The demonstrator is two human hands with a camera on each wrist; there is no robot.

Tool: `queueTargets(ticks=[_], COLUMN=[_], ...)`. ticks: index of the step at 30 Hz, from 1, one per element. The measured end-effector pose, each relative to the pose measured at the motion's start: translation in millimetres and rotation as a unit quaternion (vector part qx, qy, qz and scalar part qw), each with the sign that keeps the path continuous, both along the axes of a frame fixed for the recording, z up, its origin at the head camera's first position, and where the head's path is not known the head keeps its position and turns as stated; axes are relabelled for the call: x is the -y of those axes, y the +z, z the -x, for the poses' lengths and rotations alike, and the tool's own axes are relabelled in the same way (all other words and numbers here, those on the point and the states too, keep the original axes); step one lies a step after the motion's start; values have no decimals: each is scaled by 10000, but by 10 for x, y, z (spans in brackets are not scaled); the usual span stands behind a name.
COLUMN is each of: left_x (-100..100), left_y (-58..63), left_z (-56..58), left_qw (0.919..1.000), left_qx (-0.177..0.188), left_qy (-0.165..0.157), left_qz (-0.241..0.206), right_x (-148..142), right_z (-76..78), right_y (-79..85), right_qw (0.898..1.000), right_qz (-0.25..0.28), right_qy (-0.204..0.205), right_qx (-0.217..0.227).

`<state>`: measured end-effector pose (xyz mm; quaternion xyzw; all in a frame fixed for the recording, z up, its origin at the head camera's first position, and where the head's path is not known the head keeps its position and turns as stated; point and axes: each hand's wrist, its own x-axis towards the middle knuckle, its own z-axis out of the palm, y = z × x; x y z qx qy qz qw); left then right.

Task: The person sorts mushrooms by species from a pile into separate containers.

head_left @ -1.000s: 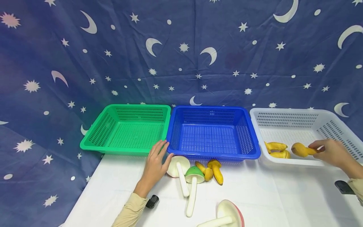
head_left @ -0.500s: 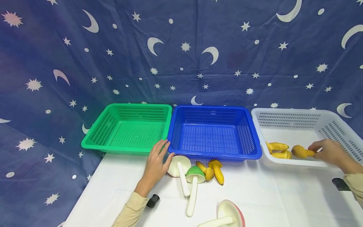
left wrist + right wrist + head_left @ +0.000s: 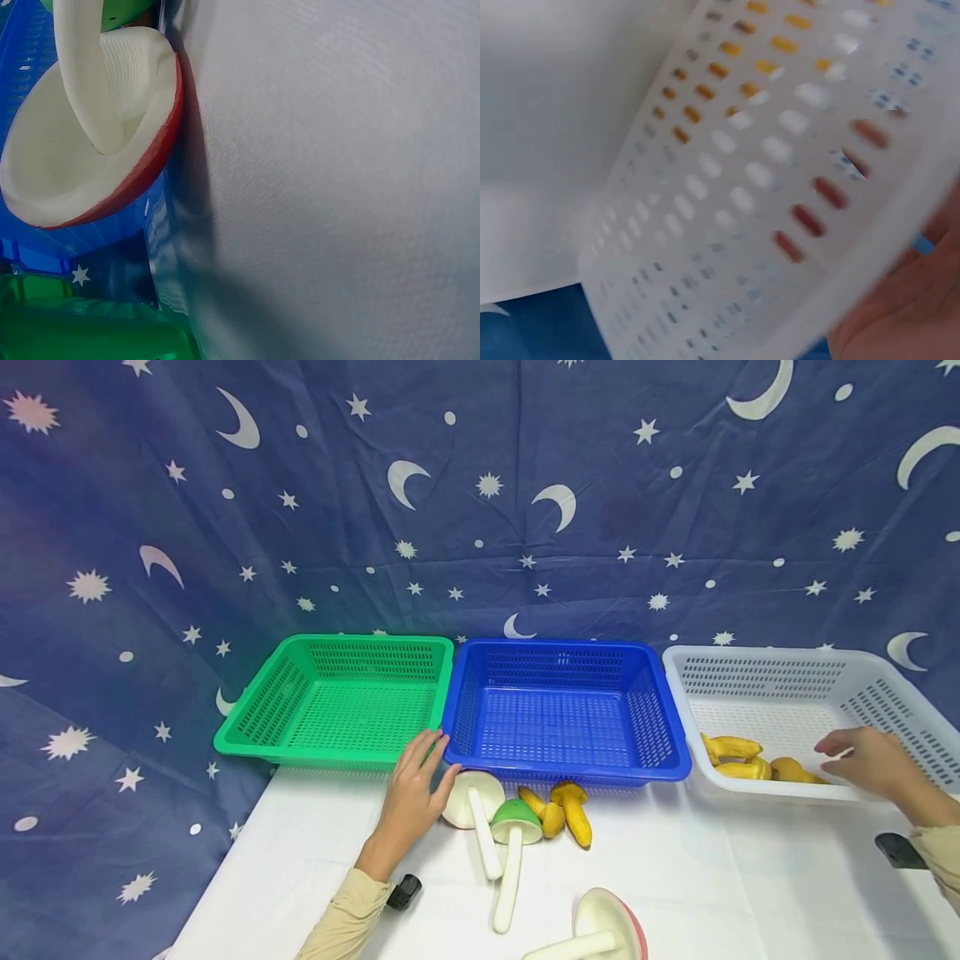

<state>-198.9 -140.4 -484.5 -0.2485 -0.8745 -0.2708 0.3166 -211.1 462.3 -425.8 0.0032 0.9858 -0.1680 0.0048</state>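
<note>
My right hand (image 3: 877, 764) is over the front of the white basket (image 3: 757, 710), its thumb and fingers apart with nothing between them. Just left of the fingertips, a toy yellow-brown mushroom (image 3: 791, 770) lies in that basket beside several other yellow ones (image 3: 733, 747). Through the basket's slots, the right wrist view shows yellow patches and part of the right hand (image 3: 907, 315). My left hand (image 3: 411, 797) touches the front rims where the green and blue baskets meet, fingers loosely extended. Near its thumb lies a pale-gilled mushroom (image 3: 472, 797), whose red cap edge (image 3: 161, 146) appears in the left wrist view.
The green basket (image 3: 330, 757) and blue basket (image 3: 562, 772) stand side by side. Before the blue one lie a green-capped mushroom (image 3: 516, 822) and two small yellow-brown mushrooms (image 3: 576, 818). Another red-capped mushroom (image 3: 600, 927) lies nearer on the white cloth (image 3: 697, 877).
My right hand has lowered the yellow-brown mushroom into the white basket and let go of it. It now lies against the other yellow ones. The left hand has stayed in place.
</note>
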Motion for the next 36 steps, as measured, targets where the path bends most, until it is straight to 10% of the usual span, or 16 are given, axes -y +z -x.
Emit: queueTargets(ticks=[22, 36], left_x=[-1, 1], left_y=[4, -6], left_z=[2, 12], left_qw=[10000, 10000], left_qx=[6, -42], left_qy=[-19, -32], left_qz=[-4, -1], right_x=[896, 1429], right_z=[-516, -720], right_y=[418, 533], right_qw=[9824, 9760], right_qz=[293, 642], right_qy=[715, 1264], right_qx=[-1698, -1654])
